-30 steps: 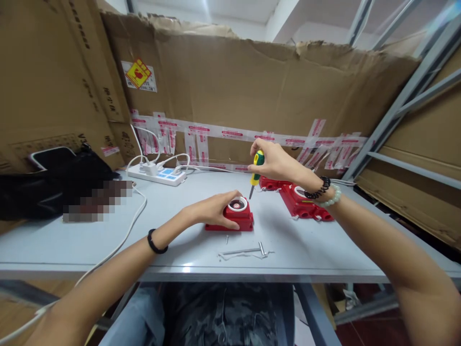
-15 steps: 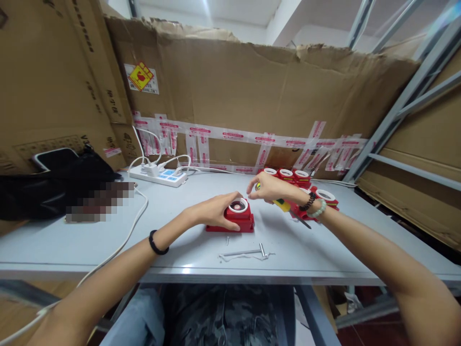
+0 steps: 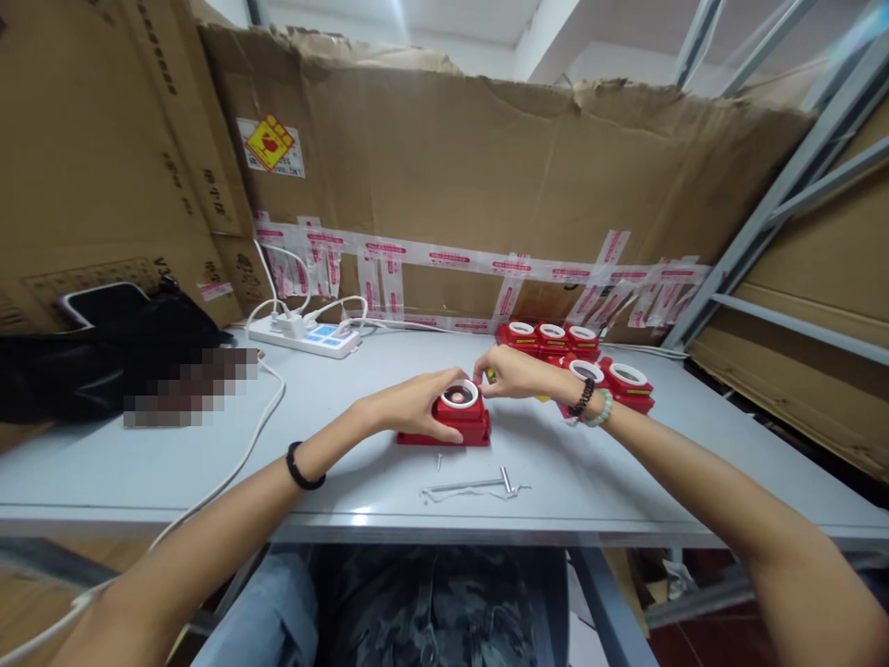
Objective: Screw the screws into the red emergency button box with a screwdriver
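Observation:
A red box (image 3: 464, 430) with a white ring around a dark round window sits on the table in front of me. My left hand (image 3: 415, 406) is wrapped round its left side, thumb on the front and fingers behind. At the box's upper right edge, my right hand (image 3: 510, 373) has its thumb and forefinger pinched together; anything in the pinch is too small to make out. A yellow-handled screwdriver (image 3: 492, 375) is tucked in that same hand, mostly hidden by the fingers. A small screw (image 3: 439, 462) and a T-shaped metal wrench (image 3: 479, 484) lie nearer the table's front edge.
Several similar red boxes (image 3: 629, 389) stand at the back right. A white power strip (image 3: 306, 335) with plugged-in cables lies at the back left, beside a black bag (image 3: 167, 324) and a phone (image 3: 104, 304). Cardboard (image 3: 444, 167) walls off the rear.
My right hand has moved left and slightly down to the red box's upper edge, and the screwdriver's shaft has gone out of sight. My left hand keeps its hold on the box.

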`<state>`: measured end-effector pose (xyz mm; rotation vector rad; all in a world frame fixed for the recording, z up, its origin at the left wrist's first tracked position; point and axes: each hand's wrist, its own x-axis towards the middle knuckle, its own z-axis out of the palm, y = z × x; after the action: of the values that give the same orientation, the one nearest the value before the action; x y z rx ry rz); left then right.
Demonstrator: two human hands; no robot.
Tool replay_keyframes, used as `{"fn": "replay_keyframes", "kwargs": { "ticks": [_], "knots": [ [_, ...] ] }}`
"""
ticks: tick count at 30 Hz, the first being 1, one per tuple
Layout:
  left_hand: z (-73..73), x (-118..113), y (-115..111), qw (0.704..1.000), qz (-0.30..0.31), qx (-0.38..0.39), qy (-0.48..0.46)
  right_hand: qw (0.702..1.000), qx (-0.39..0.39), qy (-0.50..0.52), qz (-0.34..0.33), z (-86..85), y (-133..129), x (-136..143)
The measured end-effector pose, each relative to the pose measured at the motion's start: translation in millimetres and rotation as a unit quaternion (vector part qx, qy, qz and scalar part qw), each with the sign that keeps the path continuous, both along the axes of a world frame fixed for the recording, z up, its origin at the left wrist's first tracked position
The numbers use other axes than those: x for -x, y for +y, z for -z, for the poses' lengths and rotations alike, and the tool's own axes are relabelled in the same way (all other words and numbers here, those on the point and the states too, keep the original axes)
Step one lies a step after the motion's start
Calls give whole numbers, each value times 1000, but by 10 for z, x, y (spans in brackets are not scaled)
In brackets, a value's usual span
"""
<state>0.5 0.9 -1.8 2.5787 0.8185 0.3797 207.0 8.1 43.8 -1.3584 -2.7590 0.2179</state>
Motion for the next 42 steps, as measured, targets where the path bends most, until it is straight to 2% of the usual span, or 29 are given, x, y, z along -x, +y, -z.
{"fn": "replay_keyframes", "kwargs": {
  "ticks": [6,15,19,27,37,39,42],
  "knots": [
    [-7,-5,-3,1000,-4,1,-3,998,-53,-26,-28,63,15,22],
    [-22,-5,-17,1000,4,7,-10,1000,-14,-2,-28,-21,-1,-69],
    [-31,-12,-26,1000,2,7,-6,999,-8,2,-45,-13,9,-70],
    [-18,-6,-22,1000,3,9,-10,999,2,8,-35,-25,-10,-71],
    [-19,-16,-9,1000,1,2,-3,997,-55,-18,-44,42,5,-29],
    [-20,-15,-12,1000,0,1,-2,996,-75,-21,-43,1,0,-25],
    [-18,-9,-14,1000,-2,1,-2,996,-75,9,-36,-158,-48,-45]
  ]
}}
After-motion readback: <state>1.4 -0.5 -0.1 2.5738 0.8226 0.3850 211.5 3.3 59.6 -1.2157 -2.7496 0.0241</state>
